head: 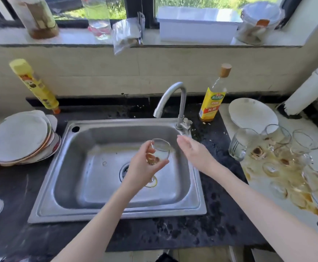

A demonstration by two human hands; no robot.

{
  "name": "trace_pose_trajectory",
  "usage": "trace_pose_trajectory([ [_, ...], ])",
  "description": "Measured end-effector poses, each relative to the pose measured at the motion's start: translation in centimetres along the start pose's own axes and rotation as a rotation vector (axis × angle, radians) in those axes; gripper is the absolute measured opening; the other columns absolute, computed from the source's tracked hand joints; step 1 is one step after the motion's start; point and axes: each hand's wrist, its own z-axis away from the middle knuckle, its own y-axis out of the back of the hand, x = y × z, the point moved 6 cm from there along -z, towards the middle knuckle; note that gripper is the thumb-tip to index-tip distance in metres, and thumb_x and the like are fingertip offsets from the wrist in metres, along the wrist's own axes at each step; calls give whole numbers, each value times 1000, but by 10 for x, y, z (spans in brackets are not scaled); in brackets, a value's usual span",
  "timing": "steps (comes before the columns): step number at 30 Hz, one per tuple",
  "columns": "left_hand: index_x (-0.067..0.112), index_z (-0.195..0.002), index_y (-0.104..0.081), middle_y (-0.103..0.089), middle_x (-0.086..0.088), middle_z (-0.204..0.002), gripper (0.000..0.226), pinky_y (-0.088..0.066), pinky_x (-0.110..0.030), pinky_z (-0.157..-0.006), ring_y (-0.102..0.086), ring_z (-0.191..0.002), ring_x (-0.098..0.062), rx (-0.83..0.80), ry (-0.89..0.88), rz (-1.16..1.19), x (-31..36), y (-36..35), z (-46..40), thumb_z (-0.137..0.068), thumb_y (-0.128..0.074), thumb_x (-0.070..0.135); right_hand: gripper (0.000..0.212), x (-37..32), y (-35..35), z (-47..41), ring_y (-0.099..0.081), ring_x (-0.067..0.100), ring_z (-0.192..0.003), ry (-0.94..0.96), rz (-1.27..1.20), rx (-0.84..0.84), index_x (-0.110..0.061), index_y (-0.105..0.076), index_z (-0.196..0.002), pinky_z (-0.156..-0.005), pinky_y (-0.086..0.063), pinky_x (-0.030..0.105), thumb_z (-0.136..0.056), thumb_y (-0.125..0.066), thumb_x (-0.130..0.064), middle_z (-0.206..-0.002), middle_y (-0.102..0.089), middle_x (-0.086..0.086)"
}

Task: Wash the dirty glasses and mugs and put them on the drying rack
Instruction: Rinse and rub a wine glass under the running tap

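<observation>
A person's two bare arms reach in from the bottom edge over a steel sink point(90, 186) set in a dark counter point(182, 233). The left hand point(143, 167) curls its fingers and thumb round the bowl of a stemmed glass point(159, 151), held in the air above the middle of the basin. The glass is tilted: its long axis runs from the round foot at about 6 o'clock to the open rim at about 12 o'clock, leaning a little toward 1 o'clock. Brownish dregs sit low in the bowl. The stem is mostly hidden behind the palm, and only part of the foot shows below the wrist, above the drain point(124, 172).

The right hand point(193, 151) is spread with straight, relaxed fingers, holding nothing, just beside the glass at its 3 o'clock. Its fingertips point toward 11 o'clock, near the base of the faucet point(173, 95); whether they touch it is unclear.

At 3 o'clock from the sink, a cluster of dirty glasses and mugs point(279, 148) stands and lies on a pale stained surface; how many there are is hard to make out, since they overlap and are see-through. A white plate point(252, 112) lies behind them. A yellow-labelled bottle point(214, 99) stands at 1 o'clock from the sink, and a yellow spray can point(35, 86) leans at 10 o'clock. A stack of plates point(20, 137) sits at 9 o'clock. A glass object at the left edge is cut off. Jars and a white box on the windowsill at 12 o'clock are blurred.
</observation>
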Motion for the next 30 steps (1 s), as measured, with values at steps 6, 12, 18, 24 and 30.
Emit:
trace_pose_trajectory([
  [6, 28, -120, -46, -53, 11, -97, 54, -42, -8, -48, -57, -80, -6, 48, 73, 39, -26, -9, -60, -76, -76, 22, 59, 39, 39, -97, -25, 25, -141, -73, 300, 172, -6, -22, -148, -111, -23, 33, -98, -44, -27, -153, -28, 12],
  [12, 31, -117, -45, -55, 10, -97, 55, -45, -9, -63, -58, -79, 0, 53, 140, 74, -60, -20, -83, -74, -78, 23, 46, 55, 29, -118, -40, 25, -132, -10, 237, 293, -10, -36, -143, -103, -29, 28, -99, -43, -23, -142, -48, 8],
  [18, 28, -118, -47, -58, 8, -98, 55, -47, -22, -75, -59, -70, 6, 51, 206, 98, -79, -21, -87, -73, -78, 28, 45, 66, 14, -113, -40, 17, -132, 63, 233, 363, -12, -39, -142, -102, -26, 19, -99, -43, -24, -142, -48, 2],
  [24, 25, -122, -49, -59, 5, -100, 58, -49, -29, -82, -63, -83, -8, 39, 234, 102, -91, -14, -90, -72, -78, 30, 48, 75, -12, -108, -38, 21, -135, 189, 409, 332, -5, -38, -141, -104, -23, 18, -97, -47, -22, -144, -45, 8],
  [30, 28, -120, -49, -62, 4, -105, 59, -51, -30, -85, -64, -86, -11, 23, 267, 81, -100, -18, -90, -70, -80, 31, 54, 80, -24, -108, -24, 18, -142, 167, 464, 304, -6, -32, -145, -108, -13, 16, -97, -47, -26, -152, -31, 9],
])
